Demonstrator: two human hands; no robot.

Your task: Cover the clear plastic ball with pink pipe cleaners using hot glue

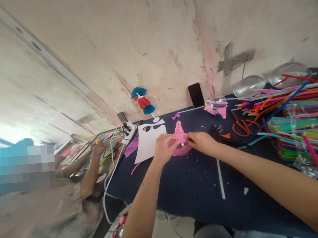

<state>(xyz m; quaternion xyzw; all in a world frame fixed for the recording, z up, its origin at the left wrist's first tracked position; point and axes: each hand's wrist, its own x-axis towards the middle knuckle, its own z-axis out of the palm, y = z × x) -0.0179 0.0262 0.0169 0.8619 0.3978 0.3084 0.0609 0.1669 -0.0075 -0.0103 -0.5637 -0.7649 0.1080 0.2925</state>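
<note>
Both hands meet over the dark blue tabletop (pixel 178 185). My left hand (pixel 164 148) pinches the left side of a pink pointed piece (pixel 180 132), which looks made of pipe cleaners. On its right side, the closed fingers of my right hand (pixel 202 142) grip the same piece. Just below the fingers is a clear, rounded plastic part with a pink rim (pixel 181 151); how it joins the pink piece cannot be made out. A white sheet with cut-out holes (pixel 147 143) lies beside my left hand.
Bundles of coloured pipe cleaners (pixel 308 122) and orange-handled scissors (pixel 242 128) lie right. Behind are a pink-trimmed clear ball (pixel 215 108), a phone (pixel 196 95) and clear plastic shells (pixel 250 86). White cables (pixel 112 174) run left, where another person's hand (pixel 98 148) works.
</note>
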